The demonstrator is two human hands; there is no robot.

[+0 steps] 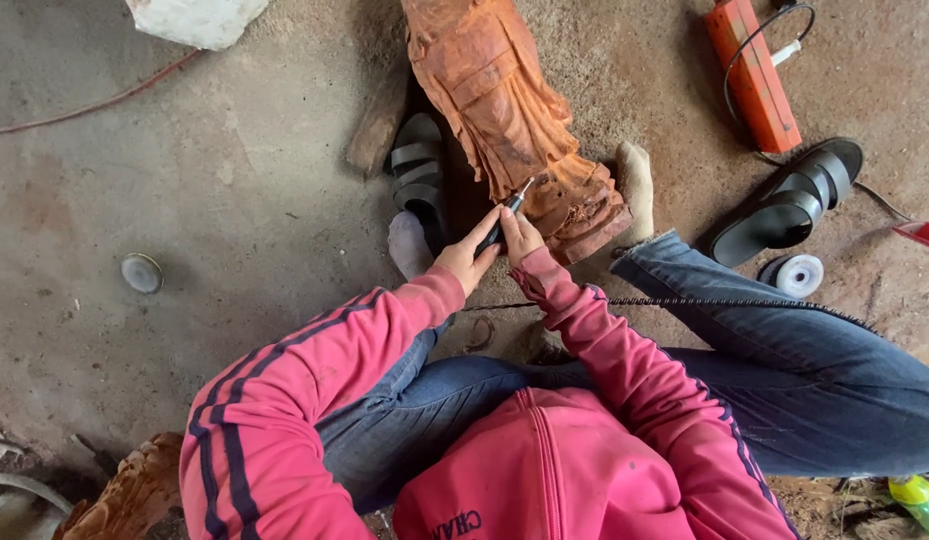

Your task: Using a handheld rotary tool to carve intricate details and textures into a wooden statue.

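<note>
A reddish-brown carved wooden statue (505, 110) lies on the concrete floor, its base toward me. Both hands grip a slim black rotary carving tool (503, 222) whose tip touches the statue's lower folds. My left hand (467, 257) wraps the tool's handle from the left. My right hand (523, 236) steadies it from the right, fingers closed around it. A coiled flexible shaft (725, 302) runs off to the right across my knee. Pink sleeves cover both arms.
A black sandal (417, 172) lies left of the statue, another sandal (790, 205) at right. An orange box-shaped tool (753, 72) with a cable lies upper right. A white spool (793, 274), a small round disc (142, 272) and a carved wood piece (135, 495) are nearby.
</note>
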